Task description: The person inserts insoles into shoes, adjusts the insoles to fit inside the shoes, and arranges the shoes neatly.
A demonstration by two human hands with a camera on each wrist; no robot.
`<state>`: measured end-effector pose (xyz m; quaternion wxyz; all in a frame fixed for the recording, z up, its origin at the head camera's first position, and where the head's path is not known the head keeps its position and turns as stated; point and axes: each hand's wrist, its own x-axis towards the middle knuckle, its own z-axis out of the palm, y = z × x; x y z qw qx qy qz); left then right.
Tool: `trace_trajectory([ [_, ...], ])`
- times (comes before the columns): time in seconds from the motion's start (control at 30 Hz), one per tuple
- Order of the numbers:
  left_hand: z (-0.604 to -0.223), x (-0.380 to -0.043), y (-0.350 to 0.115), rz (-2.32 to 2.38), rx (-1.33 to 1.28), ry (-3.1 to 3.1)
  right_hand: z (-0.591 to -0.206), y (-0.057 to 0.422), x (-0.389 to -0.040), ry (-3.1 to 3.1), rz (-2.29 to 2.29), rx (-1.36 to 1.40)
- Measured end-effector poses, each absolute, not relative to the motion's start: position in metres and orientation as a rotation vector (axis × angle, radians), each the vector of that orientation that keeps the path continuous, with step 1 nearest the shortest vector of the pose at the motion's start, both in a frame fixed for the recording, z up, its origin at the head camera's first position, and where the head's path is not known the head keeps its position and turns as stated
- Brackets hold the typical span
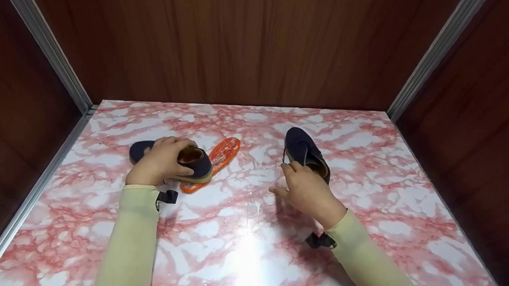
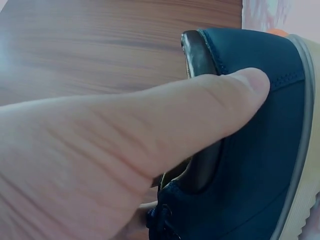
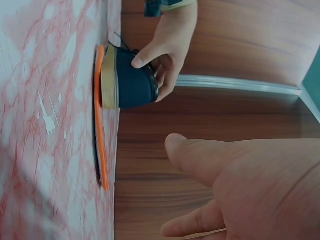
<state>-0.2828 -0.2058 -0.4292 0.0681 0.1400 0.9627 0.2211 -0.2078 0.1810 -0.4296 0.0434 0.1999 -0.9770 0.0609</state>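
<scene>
My left hand (image 1: pixel 157 161) grips a dark blue lace-up shoe (image 1: pixel 201 166) by its sides, toe to the left. In the left wrist view the thumb (image 2: pixel 200 105) presses on the shoe's outer side (image 2: pixel 265 135), near the collar and the tan sole. An orange-edged insole (image 1: pixel 228 152) lies slantwise on the table, partly hidden beneath the heel; the right wrist view shows its orange edge (image 3: pixel 102 160) from the side. A second dark blue shoe (image 1: pixel 298 140) stands on the right, toe away. Over its near left side is my right hand (image 1: pixel 307 192), fingers extended and thumb spread. Whether its fingertips touch the shoe or lace, I cannot tell.
The tabletop (image 1: pixel 223 218) has a red and white marbled pattern. Dark wood panels (image 1: pixel 241 48) enclose it at the back and both sides, with metal rails (image 1: pixel 53 53) in the corners. Each wrist wears a black strap (image 1: pixel 168 196).
</scene>
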Motion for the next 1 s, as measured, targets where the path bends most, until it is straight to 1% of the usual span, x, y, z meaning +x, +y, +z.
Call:
trace_trajectory([
  [0.13,-0.428,-0.283,-0.207,0.674,0.413,2.891,-0.428,0.183,-0.209,-2.936,0.185,0.645],
  [0.27,-0.429,-0.282,-0.207,0.676,0.405,2.881,-0.426,0.187,-0.214,-2.884,0.236,0.581],
  [0.53,-0.430,-0.282,-0.205,0.654,0.399,2.880,-0.437,0.211,-0.233,-2.681,0.207,0.201],
  [0.7,-0.430,-0.283,-0.205,0.650,0.394,2.880,-0.446,0.223,-0.243,-2.765,0.150,0.110],
  [1.0,-0.431,-0.282,-0.205,0.664,0.379,2.870,-0.450,0.231,-0.251,-3.008,0.152,0.015],
])
